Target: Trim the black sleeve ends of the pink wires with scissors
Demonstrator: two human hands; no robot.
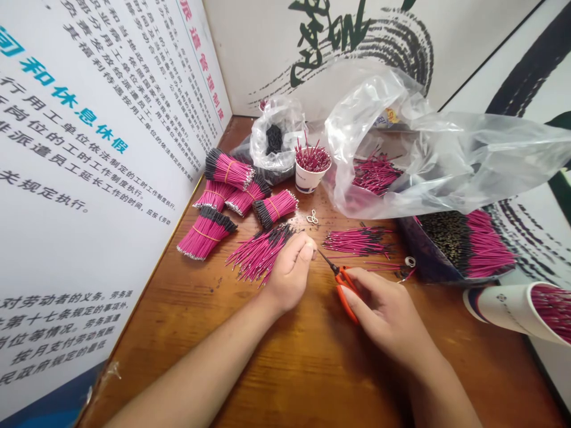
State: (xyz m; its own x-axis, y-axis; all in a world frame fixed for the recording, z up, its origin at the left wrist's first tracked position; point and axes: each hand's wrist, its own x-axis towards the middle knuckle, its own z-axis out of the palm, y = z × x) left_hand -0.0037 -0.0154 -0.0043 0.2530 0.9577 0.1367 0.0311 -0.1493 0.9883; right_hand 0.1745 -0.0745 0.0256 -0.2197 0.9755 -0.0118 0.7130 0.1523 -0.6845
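Observation:
My right hand (388,309) is wrapped round the orange handles of a small pair of scissors (342,282). The dark, thin blades point up and left, their tips close to the fingertips of my left hand (292,267). That left hand is closed in a pinch; whatever lies between its fingers is too small or hidden to name. Just left of it spreads a loose pile of magenta wires (254,258) with black ends. Beyond the scissors lies another loose pile of similar wires (357,240), with a few single wires (379,266) nearer my right hand.
Several banded wire bundles (207,233) are stacked at the left. A paper cup (308,178) of wires stands behind, beside a bag of black pieces (274,139). Rubber bands (313,217) lie mid-table. At right are a plastic bag (446,160), a wire-filled box (446,273) and a tipped cup (504,306).

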